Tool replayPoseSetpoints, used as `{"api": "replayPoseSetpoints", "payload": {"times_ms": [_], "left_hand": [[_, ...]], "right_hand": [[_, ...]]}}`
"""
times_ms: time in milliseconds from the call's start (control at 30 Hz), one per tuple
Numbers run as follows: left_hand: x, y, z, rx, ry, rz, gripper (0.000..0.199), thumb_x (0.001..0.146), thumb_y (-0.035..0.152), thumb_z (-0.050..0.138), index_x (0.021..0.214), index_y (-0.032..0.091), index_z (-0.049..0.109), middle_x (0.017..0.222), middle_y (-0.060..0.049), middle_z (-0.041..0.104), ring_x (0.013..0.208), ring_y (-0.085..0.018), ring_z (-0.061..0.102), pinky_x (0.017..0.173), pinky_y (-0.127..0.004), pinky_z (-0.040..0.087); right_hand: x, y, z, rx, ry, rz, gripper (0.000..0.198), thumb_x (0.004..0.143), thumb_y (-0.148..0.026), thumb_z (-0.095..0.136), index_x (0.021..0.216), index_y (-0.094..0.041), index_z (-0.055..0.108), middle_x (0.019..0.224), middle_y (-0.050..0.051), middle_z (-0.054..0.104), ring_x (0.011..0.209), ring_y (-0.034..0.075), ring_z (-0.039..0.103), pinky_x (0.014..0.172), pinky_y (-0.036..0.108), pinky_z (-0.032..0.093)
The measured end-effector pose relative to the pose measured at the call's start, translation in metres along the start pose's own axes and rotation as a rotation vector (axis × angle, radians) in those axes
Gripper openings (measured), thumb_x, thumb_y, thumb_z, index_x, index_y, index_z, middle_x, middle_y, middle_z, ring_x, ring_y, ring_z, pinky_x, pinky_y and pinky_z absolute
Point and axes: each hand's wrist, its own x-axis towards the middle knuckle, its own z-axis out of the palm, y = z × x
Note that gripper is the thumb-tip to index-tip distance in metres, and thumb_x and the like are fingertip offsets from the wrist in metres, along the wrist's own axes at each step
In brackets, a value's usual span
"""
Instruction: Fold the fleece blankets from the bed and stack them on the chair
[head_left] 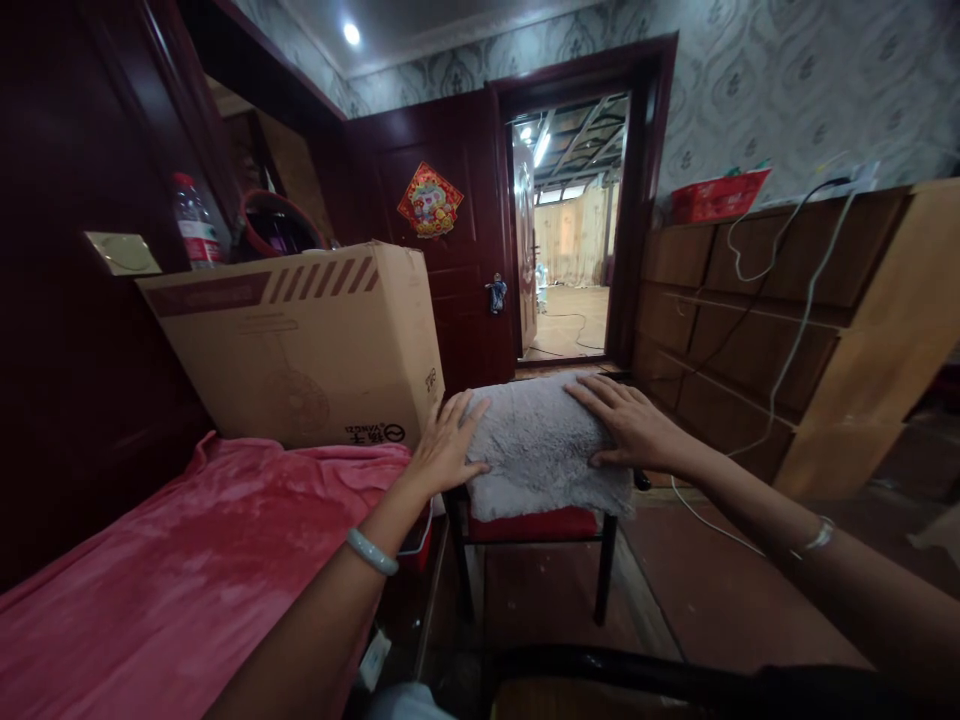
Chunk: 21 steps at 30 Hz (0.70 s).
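Head view: left hand [442, 450] and right hand [634, 425], grips spread, touch grey cloth [541, 440], likely light, soft; hold side edges.

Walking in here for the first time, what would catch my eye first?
Probably the fluffy grey cloth in the middle, lying over a red seat, with the left hand at its left side and the right hand at its right. Next, the bright pink blanket at lower left, and the red diamond-shaped decoration on the dark door behind the big cardboard box.
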Motion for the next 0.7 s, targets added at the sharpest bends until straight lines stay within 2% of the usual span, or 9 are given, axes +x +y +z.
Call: {"api": "replayPoseSetpoints", "payload": {"times_ms": [100, 200, 333, 433, 533, 600, 700], "left_hand": [[-0.002, 0.003, -0.007, -0.031, -0.001, -0.001, 0.103, 0.074, 0.050, 0.077, 0.158, 0.023, 0.024, 0.164, -0.019, 0.022, 0.152, -0.036, 0.020, 0.121, -0.061, 0.018], [-0.003, 0.010, -0.010, -0.043, -0.012, -0.018, 0.102, 0.074, 0.049, 0.078, 0.157, 0.021, 0.026, 0.165, -0.020, 0.020, 0.152, -0.036, 0.017, 0.121, -0.061, 0.016], [-0.012, 0.021, -0.008, -0.050, -0.041, -0.015, 0.097, 0.074, 0.044, 0.079, 0.155, 0.021, 0.032, 0.165, -0.019, 0.020, 0.153, -0.036, 0.013, 0.121, -0.062, 0.014], [-0.030, 0.029, -0.009, -0.057, -0.011, -0.015, 0.090, 0.077, 0.041, 0.078, 0.154, 0.025, 0.034, 0.166, -0.016, 0.020, 0.154, -0.033, 0.012, 0.122, -0.062, 0.013], [-0.063, 0.031, -0.012, -0.069, -0.016, -0.057, 0.083, 0.082, 0.039, 0.072, 0.154, 0.025, 0.034, 0.166, -0.014, 0.021, 0.154, -0.030, 0.014, 0.123, -0.059, 0.015], [-0.094, 0.026, -0.014, -0.081, -0.057, -0.149, 0.080, 0.085, 0.039, 0.069, 0.155, 0.024, 0.033, 0.166, -0.015, 0.022, 0.154, -0.030, 0.016, 0.123, -0.058, 0.018], [-0.159, 0.012, -0.019, -0.083, -0.129, -0.379, 0.079, 0.084, 0.040, 0.068, 0.153, 0.020, 0.035, 0.164, -0.017, 0.027, 0.152, -0.031, 0.022, 0.121, -0.057, 0.023]], "right_hand": [[0.001, -0.002, -0.009, -0.027, -0.011, -0.025, 0.111, 0.078, -0.059, 0.072, 0.162, -0.028, 0.006, 0.166, 0.014, 0.012, 0.150, 0.041, 0.015, 0.111, 0.063, 0.030], [0.006, -0.009, -0.022, -0.046, 0.025, -0.054, 0.107, 0.080, -0.064, 0.069, 0.162, -0.027, 0.012, 0.166, 0.016, 0.010, 0.150, 0.040, 0.013, 0.113, 0.063, 0.026], [0.011, -0.034, -0.036, -0.025, 0.107, -0.105, 0.090, 0.089, -0.054, 0.064, 0.161, -0.028, 0.016, 0.166, 0.014, 0.015, 0.151, 0.037, 0.015, 0.115, 0.063, 0.027], [0.010, -0.074, -0.037, 0.120, 0.201, -0.207, 0.076, 0.095, -0.043, 0.056, 0.160, -0.030, 0.020, 0.163, 0.011, 0.026, 0.148, 0.034, 0.027, 0.113, 0.060, 0.035], [0.003, -0.130, -0.018, 0.378, 0.205, -0.319, 0.066, 0.097, -0.029, 0.049, 0.159, -0.034, 0.026, 0.157, 0.008, 0.038, 0.138, 0.030, 0.046, 0.106, 0.050, 0.049], [-0.005, -0.171, 0.008, 0.579, 0.097, -0.379, 0.067, 0.096, -0.024, 0.047, 0.158, -0.038, 0.028, 0.152, 0.006, 0.046, 0.130, 0.027, 0.055, 0.099, 0.044, 0.056], [-0.013, -0.229, 0.059, 0.849, -0.096, -0.520, 0.078, 0.085, -0.024, 0.053, 0.153, -0.054, 0.028, 0.135, -0.002, 0.063, 0.115, 0.027, 0.066, 0.088, 0.044, 0.062]]}}
